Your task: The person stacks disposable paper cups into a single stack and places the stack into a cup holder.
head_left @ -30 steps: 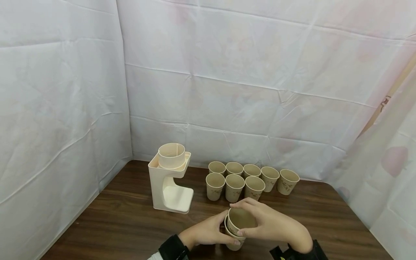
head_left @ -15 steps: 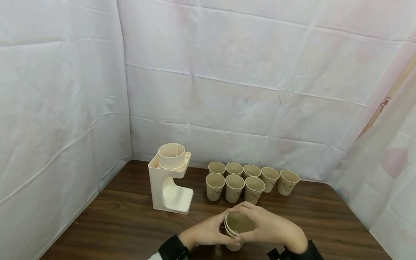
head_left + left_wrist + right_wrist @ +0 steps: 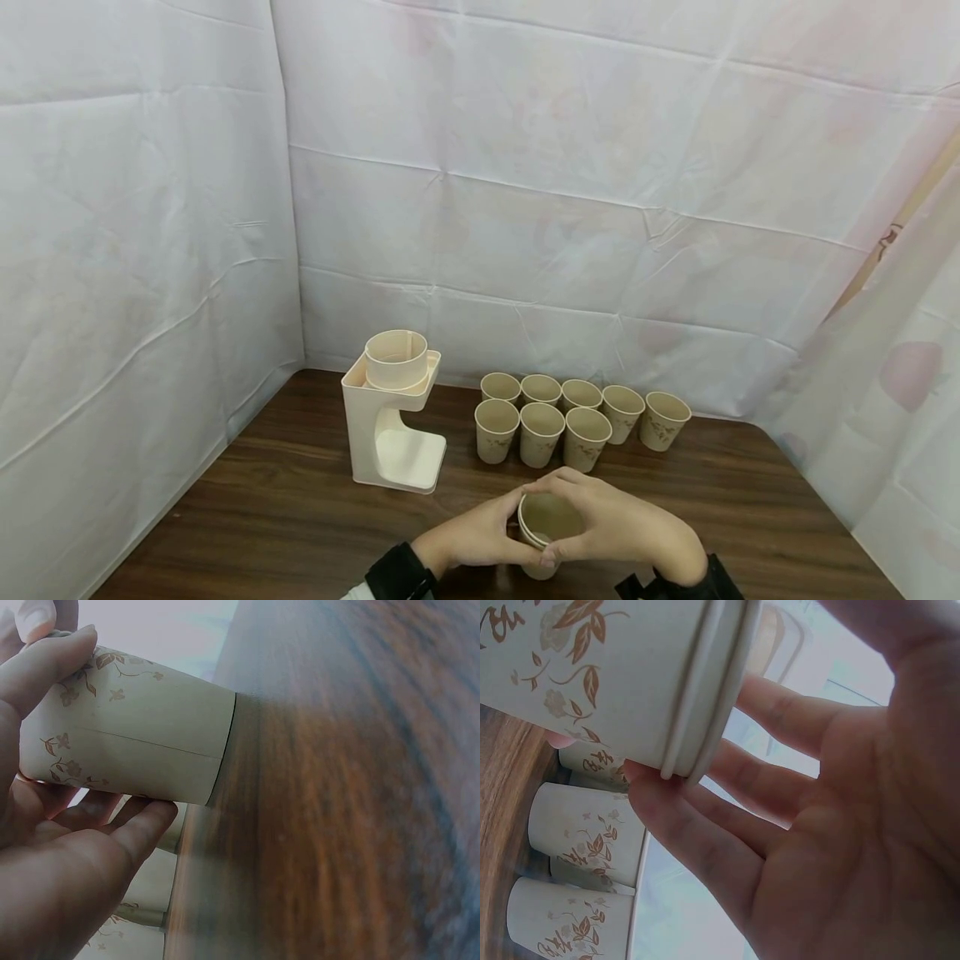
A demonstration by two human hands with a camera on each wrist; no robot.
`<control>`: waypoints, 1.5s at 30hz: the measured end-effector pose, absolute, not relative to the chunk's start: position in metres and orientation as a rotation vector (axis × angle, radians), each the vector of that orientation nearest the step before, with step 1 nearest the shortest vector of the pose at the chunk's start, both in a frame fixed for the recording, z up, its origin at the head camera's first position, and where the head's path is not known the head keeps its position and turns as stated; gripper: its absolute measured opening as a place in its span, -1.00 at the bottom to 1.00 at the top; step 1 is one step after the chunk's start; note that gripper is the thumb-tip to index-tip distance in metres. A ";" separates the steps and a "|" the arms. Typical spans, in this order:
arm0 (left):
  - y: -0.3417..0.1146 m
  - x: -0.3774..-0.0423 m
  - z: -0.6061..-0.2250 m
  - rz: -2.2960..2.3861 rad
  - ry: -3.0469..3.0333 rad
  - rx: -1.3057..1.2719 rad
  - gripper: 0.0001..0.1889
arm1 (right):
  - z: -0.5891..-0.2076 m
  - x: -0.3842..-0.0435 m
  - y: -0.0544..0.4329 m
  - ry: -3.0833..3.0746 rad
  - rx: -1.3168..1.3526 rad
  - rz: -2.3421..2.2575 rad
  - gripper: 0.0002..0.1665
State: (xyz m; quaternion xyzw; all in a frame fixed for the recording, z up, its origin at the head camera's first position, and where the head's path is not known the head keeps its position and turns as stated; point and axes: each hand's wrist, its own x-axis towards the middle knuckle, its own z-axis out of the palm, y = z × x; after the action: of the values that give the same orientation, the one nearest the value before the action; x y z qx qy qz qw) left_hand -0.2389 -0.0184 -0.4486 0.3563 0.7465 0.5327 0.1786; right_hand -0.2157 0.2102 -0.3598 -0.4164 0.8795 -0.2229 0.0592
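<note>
Two nested paper cups (image 3: 542,565), cream with brown flower prints, stand near the table's front edge in the head view. My left hand (image 3: 480,533) grips their outer wall from the left, thumb in front and fingers behind. From the right, my right hand (image 3: 618,527) holds the upper cup by its rim between thumb and fingers. In the left wrist view the outer cup's (image 3: 142,724) base sits right at the tabletop. Two rims show close together on the cups (image 3: 615,682) in the right wrist view, with fingertips at the rim.
Several matching paper cups (image 3: 542,442) stand upright in two rows behind my hands. To their left is a cream plastic stand (image 3: 363,442) with an open cylinder (image 3: 397,375) on top. White cloth (image 3: 525,233) hangs behind the dark wooden table (image 3: 285,517).
My right hand has lowered the upper cup, slightly leftward, deeper into the lower one, so their rims now lie close together. The left hand has stayed in place.
</note>
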 end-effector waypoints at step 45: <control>-0.016 -0.239 -0.449 1.595 2.035 1.007 -0.34 | -0.386 -0.266 0.238 3.448 -0.987 -0.747 -0.57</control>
State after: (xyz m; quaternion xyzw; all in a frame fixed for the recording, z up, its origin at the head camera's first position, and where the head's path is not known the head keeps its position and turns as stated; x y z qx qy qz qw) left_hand -0.2385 -0.0158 -0.4491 0.3569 0.7211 0.5651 0.1824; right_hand -0.2658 0.2375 -0.3858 -0.2604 0.9093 -0.1969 -0.2580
